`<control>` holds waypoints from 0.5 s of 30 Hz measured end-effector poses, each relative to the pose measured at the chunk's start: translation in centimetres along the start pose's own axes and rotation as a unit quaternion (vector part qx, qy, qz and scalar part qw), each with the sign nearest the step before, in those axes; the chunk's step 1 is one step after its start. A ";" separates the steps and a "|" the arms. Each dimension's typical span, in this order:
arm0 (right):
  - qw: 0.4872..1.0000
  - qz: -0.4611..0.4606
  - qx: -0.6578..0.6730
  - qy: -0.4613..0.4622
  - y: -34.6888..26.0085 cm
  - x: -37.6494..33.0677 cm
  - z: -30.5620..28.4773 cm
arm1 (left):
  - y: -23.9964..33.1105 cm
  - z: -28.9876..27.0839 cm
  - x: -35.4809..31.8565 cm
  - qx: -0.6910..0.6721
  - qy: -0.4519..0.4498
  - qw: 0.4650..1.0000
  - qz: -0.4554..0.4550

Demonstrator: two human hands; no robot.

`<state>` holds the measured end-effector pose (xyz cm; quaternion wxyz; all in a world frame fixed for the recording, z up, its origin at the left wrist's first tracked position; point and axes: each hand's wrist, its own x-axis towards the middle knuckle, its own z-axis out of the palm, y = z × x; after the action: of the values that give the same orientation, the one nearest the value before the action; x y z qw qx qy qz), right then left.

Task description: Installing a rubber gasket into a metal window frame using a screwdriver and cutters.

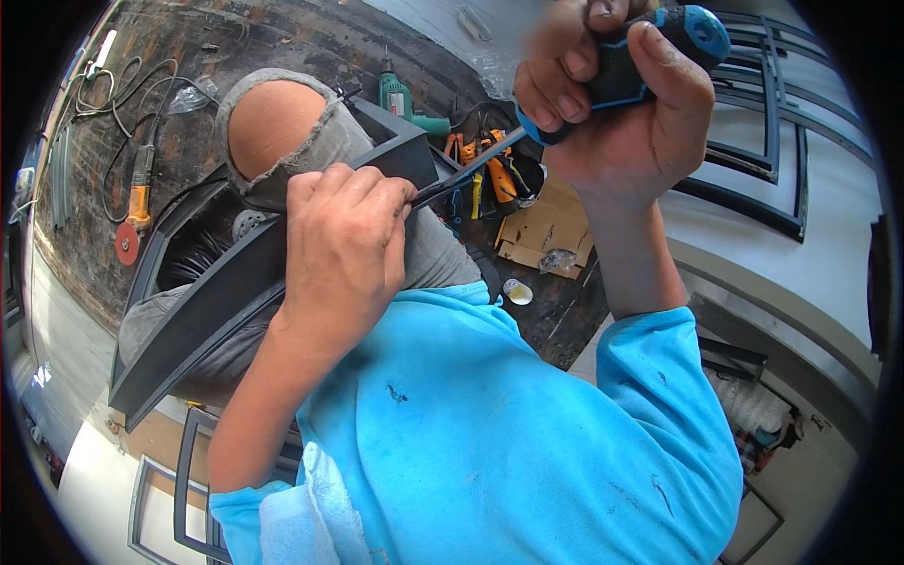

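Observation:
A dark grey metal frame (212, 297) lies tilted across my lap, around my bent knee. My left hand (344, 240) is closed over the frame's edge, its fingertips curled beside the end of a screwdriver shaft. Raised at the upper right, my right hand (626, 118) grips the black and blue handle of the screwdriver (659, 52). The shaft slants down left from that handle toward a dark strip by my left fingers. Where exactly the tip meets the frame is hard to make out.
On the dark wooden floor lie a green drill (397, 96), an angle grinder (139, 202) with a red disc, and coiled cords. A tool bag (504, 179) and flattened cardboard (546, 231) sit beyond my leg. Dark frames (789, 169) rest on a white surface at right.

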<state>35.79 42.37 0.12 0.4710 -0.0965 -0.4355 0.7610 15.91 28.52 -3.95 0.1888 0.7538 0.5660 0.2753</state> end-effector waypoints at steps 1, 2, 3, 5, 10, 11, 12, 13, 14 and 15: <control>1.000 0.004 -0.006 0.016 0.0 0.0 0.3 | 0.0 0.1 0.0 0.000 0.000 1.000 -0.001; 1.000 0.005 -0.008 0.024 0.1 0.0 0.5 | 0.1 0.3 0.0 -0.003 0.007 1.000 -0.003; 0.999 0.007 -0.010 0.031 0.1 -0.1 0.8 | 0.1 0.4 0.0 -0.010 0.014 1.000 -0.007; 0.998 0.004 0.022 0.058 0.2 -0.2 1.1 | 0.2 0.5 -0.1 -0.008 0.018 1.000 -0.005; 0.998 0.030 -0.009 0.048 0.4 0.2 1.8 | 0.4 1.1 -0.6 -0.024 0.055 0.998 0.009; 0.999 0.034 -0.011 0.037 0.4 0.2 2.1 | 0.3 1.3 -0.7 -0.001 0.055 0.998 0.017; 0.999 0.039 -0.012 0.026 0.4 0.4 2.4 | 0.1 1.6 -0.7 0.019 0.053 0.998 0.022; 0.998 0.058 -0.012 0.035 0.6 0.3 2.8 | 0.0 1.9 -0.8 0.022 0.054 0.998 0.026; 0.996 0.081 -0.006 0.042 0.7 0.2 3.1 | -0.1 2.2 -0.8 0.027 0.057 0.997 0.033; 0.993 0.103 0.001 0.049 1.0 0.1 3.5 | -0.2 2.6 -0.8 0.031 0.058 0.997 0.037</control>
<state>33.13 40.21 1.48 0.4107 -0.1778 -0.3985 0.8005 17.18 27.91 -6.23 0.1220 0.7626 0.5559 0.3073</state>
